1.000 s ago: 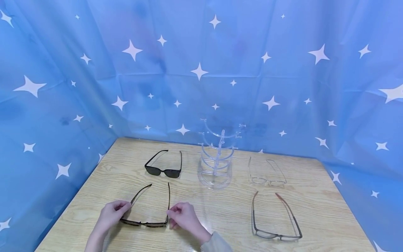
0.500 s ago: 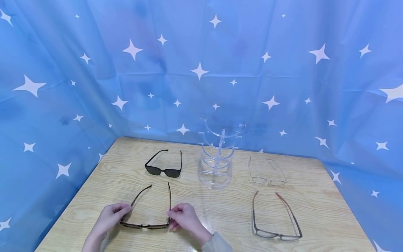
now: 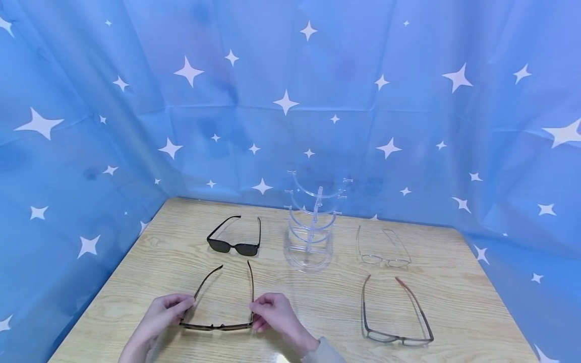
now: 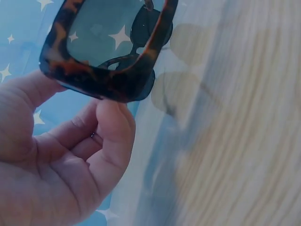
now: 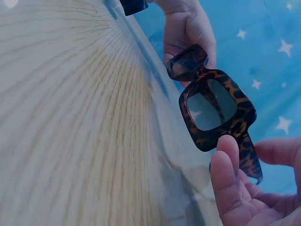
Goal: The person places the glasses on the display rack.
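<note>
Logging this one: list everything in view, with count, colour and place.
tortoiseshell sunglasses: one, brown-black, between both hands
black sunglasses: one, black, table's far left
thin-framed glasses: one, pale, table's far right
brown-tipped glasses: one, dark, table's near right
display stand: one, clear, table's far middle
table: one, light wood-grained, centre
backdrop: pieces uncountable, blue with white stars, around table
cropped object: one, black, right wrist view's top edge
left-hand grip: one, bare, sunglasses' left side
right-hand grip: one, bare, sunglasses' right side
sleeve: one, greyish, right forearm
</note>
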Motion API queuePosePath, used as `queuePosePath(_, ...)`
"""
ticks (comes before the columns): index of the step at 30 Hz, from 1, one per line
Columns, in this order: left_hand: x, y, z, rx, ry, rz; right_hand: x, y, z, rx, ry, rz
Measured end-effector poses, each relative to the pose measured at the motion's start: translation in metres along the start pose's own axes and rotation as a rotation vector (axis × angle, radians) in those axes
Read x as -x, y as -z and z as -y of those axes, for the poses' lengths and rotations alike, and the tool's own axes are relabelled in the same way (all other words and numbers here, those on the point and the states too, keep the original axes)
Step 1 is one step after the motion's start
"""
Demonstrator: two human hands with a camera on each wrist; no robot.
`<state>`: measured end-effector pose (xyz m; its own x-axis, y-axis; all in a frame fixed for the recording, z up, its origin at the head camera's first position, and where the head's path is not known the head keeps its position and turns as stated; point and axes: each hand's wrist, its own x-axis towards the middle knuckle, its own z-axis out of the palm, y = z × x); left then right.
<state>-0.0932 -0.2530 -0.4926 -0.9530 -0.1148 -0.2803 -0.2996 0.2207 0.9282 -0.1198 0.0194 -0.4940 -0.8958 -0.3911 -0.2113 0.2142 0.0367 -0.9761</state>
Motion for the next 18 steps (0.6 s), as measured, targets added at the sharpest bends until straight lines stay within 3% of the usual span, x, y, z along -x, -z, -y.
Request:
queuePosePath(4,-0.001,-0.003,-0.001,0.033,-0.004,0.048,0.003,0.006,0.001,-0.001,0.008,0.007)
queuePosePath(9,-0.002,-0.009,-0.004,0.033,0.005,0.052,0.006,0.015,0.0,0.009,0.013,0.019)
queuePosePath(18,-0.006,-0.024,-0.011,0.051,-0.044,0.094,0.015,0.031,0.007,0.072,0.037,0.009)
